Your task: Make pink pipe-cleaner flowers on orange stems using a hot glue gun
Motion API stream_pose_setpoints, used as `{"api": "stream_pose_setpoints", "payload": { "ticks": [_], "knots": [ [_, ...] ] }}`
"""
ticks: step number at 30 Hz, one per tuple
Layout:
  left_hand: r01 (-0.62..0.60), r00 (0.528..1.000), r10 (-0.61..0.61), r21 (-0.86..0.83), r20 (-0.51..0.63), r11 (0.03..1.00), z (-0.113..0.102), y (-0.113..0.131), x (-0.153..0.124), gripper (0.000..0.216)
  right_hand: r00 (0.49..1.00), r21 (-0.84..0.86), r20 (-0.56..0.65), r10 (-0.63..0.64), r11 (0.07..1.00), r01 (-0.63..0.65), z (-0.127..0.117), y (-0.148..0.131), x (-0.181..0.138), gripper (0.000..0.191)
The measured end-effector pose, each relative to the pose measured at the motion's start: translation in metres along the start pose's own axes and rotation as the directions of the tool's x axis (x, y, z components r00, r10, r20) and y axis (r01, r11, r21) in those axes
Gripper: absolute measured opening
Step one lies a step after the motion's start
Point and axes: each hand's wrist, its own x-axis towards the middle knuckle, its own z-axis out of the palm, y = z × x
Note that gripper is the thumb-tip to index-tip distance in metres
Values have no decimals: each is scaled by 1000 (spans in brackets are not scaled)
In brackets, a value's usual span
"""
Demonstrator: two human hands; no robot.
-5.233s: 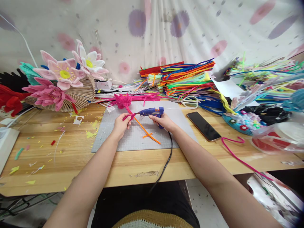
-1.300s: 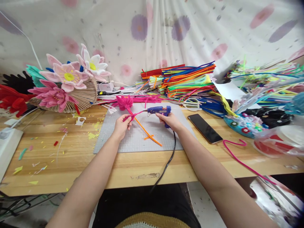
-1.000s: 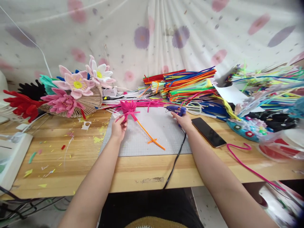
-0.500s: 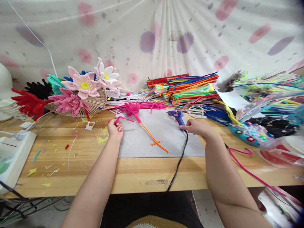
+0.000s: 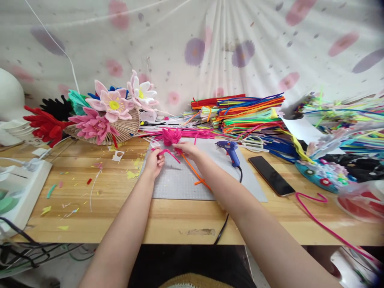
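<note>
A magenta pipe cleaner (image 5: 172,155) is pinched in the curled fingers of my left hand (image 5: 156,162), its free end pointing right and down. My right hand (image 5: 186,150) has its fingers closed at the neck of a magenta pipe-cleaner flower (image 5: 171,137), just below the round head. An orange stem (image 5: 193,171) runs down from there, with a short cross-piece near its low end; my right forearm covers the tip. Right of this hand, the blue glue gun (image 5: 230,150) rests on the grey cutting mat (image 5: 180,188), untouched.
A phone (image 5: 271,175) lies right of the mat, below scissors (image 5: 253,143). Bundled pipe cleaners (image 5: 249,114) line the back. Finished flowers (image 5: 103,106) stand at left, near a white power strip (image 5: 25,196). The glue gun's black cord (image 5: 221,230) hangs over the front edge.
My right hand has let go of the glue gun and moved left to the flower's neck, uncovering the phone. My left hand still holds the magenta pipe cleaner. The view has shifted slightly.
</note>
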Motion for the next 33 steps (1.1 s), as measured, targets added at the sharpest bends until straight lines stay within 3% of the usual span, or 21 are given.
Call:
{"api": "stream_pose_setpoints", "payload": {
  "ticks": [9, 18, 22, 26, 33],
  "knots": [
    [135, 965, -155, 106, 214, 985, 9, 12, -14, 21, 995, 237, 50, 83, 967, -92, -34, 2, -44, 22],
    [55, 974, -117, 302, 193, 952, 20, 10, -17, 42, 988, 367, 150, 48, 925, -100, -45, 26, -56, 24],
    [-87, 986, 20, 406, 168, 910, 29, 11, -9, 40, 987, 395, 163, 13, 915, -77, -44, 30, -57, 24],
    [-279, 957, 206, 460, 204, 843, 42, 9, -1, 37, 986, 406, 168, -14, 912, -57, -46, 32, -57, 22],
    [-474, 877, 344, 719, 335, 509, 48, 4, 17, 28, 980, 421, 191, -51, 907, -35, -49, 35, -54, 16]
  ]
}}
